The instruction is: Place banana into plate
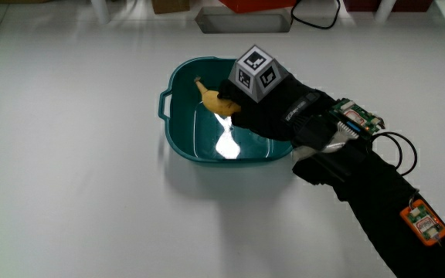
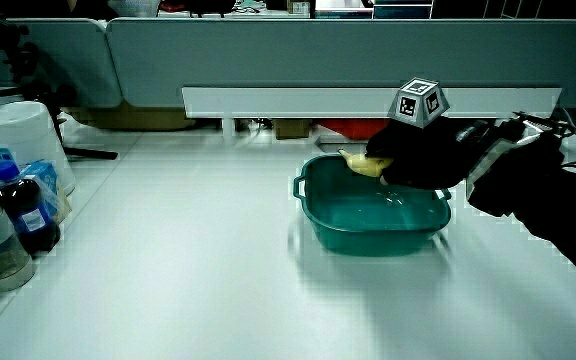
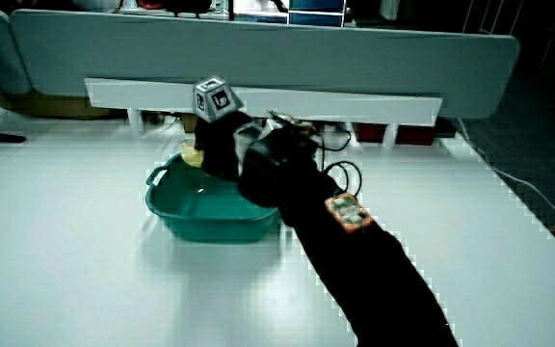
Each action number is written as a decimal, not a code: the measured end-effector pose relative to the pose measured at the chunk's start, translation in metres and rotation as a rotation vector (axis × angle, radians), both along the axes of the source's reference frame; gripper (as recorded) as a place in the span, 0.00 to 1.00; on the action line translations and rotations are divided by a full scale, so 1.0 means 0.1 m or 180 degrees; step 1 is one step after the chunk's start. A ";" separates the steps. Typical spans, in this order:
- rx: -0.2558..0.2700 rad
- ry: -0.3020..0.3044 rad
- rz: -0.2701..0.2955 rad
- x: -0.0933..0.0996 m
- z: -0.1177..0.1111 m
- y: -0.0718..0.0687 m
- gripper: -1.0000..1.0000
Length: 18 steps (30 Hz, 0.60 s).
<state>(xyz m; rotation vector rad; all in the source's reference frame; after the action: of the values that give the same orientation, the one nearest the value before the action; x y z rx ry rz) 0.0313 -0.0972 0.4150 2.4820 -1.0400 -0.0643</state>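
Observation:
A teal basin-like plate (image 1: 178,137) with small handles stands on the white table. Over its inside, the hand (image 1: 265,108) in the black glove is shut on a yellow banana (image 1: 211,98), whose stem end pokes out past the fingers. The patterned cube (image 1: 256,72) sits on the hand's back. In both side views the banana (image 2: 360,163) (image 3: 193,154) is held just above the plate's rim (image 2: 368,235) (image 3: 210,229), with the hand (image 2: 418,157) (image 3: 222,145) over the plate. Whether the banana touches the plate's floor is hidden.
A grey tray (image 1: 242,20) lies at the table's edge near the partition. In a side view, a white bucket (image 2: 18,140) and several bottles (image 2: 18,215) stand at the table's edge, well away from the plate. A low white rail (image 2: 288,100) runs along the partition.

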 end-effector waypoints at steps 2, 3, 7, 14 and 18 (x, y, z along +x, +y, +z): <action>-0.0038 0.0021 0.0059 0.02 0.04 -0.04 0.50; -0.0040 0.0038 0.0074 0.03 0.08 -0.05 0.50; -0.0145 0.0122 0.0153 0.10 0.25 -0.10 0.50; -0.0273 0.0249 0.0249 0.00 0.64 -0.11 0.50; -0.0350 0.0361 0.0265 -0.08 0.85 -0.13 0.50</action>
<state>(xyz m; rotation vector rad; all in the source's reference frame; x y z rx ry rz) 0.0233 -0.1098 0.4997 2.3894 -0.8690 -0.1177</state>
